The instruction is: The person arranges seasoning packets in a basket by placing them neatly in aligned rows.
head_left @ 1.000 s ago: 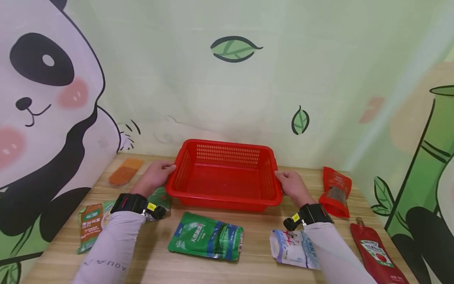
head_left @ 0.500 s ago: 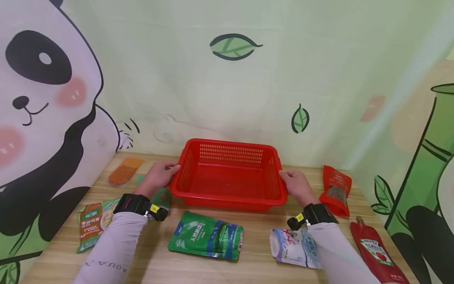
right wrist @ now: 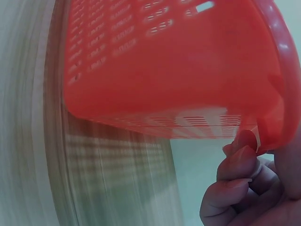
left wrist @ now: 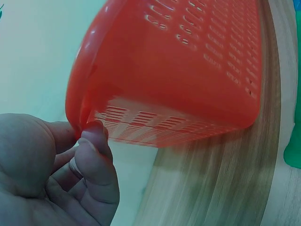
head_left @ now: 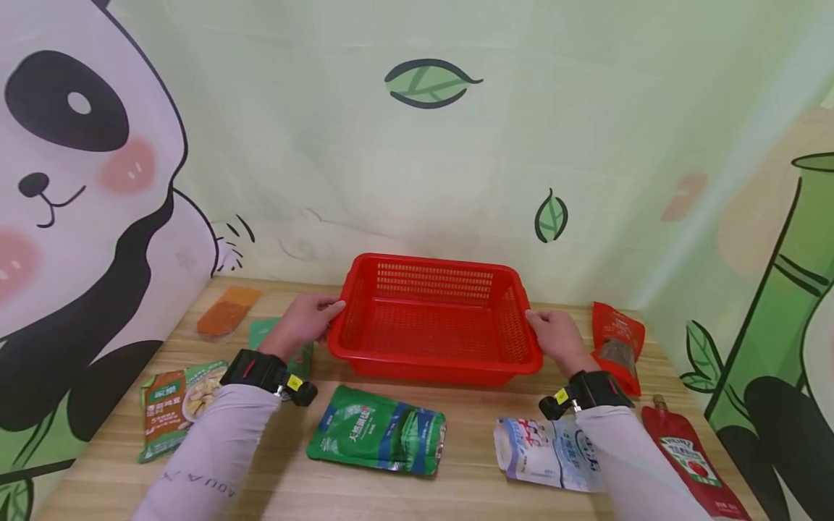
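A red plastic basket [head_left: 436, 365] with slotted walls stands at the back of the table, nothing inside it. My left hand [head_left: 311, 318] pinches the rim at its left end. At the opposite end my right hand [head_left: 554, 334] grips the rim between thumb and fingers. The left wrist view shows the fingertips [left wrist: 96, 136] curled under the lip of the basket [left wrist: 178, 70]. Likewise, in the right wrist view, fingers [right wrist: 235, 165] hook below the edge of the basket [right wrist: 174, 70].
A green pouch [head_left: 376, 432] and a white-blue pouch [head_left: 547, 454] lie in front of the basket. Left are a brown-green packet [head_left: 172, 409], an orange packet [head_left: 228, 311] and a partly hidden green packet [head_left: 301, 362]. Right are a red pouch [head_left: 617, 344] and a ketchup pouch [head_left: 691, 459].
Both hands have shifted the red basket to the right along the back of the table, keeping their hold on its ends. The packets lie where they were.
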{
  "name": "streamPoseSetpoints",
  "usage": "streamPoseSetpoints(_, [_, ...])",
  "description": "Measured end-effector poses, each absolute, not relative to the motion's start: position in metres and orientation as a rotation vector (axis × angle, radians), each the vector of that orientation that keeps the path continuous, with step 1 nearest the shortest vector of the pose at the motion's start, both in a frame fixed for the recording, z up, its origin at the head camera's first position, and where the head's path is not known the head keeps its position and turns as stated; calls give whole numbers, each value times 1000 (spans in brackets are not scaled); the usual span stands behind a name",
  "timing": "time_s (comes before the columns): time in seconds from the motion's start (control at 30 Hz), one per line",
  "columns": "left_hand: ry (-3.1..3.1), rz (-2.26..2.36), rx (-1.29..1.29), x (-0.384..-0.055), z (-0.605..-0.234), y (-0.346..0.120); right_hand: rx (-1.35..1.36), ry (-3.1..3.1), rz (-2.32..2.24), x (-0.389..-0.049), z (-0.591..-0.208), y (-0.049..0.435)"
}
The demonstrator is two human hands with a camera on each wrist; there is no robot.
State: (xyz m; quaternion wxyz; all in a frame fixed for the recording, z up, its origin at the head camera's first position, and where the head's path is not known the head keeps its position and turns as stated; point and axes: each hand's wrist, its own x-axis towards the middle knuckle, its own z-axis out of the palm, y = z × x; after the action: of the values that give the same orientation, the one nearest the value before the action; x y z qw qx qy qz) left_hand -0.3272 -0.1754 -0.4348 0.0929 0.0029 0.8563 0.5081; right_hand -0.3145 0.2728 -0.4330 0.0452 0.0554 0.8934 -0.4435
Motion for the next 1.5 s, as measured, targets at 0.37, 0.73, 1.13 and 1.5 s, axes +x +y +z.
streamPoseSetpoints(0.37, [2514, 1541, 53, -326, -438, -161, 174, 2801, -1273, -316, -436, 288])
streamPoseSetpoints(0.73, [2541, 1528, 50, -329, -441, -153, 224, 2751, -1299, -314, -433, 291])
streamPoseSetpoints(1.13, [2562, 1493, 55, -329, -440, -148, 232, 2713, -1409, -313, -436, 296])
streamPoseSetpoints(1.5, [2545, 1512, 42, -329, -443, -147, 252, 2702, -1428, -312, -437, 297])
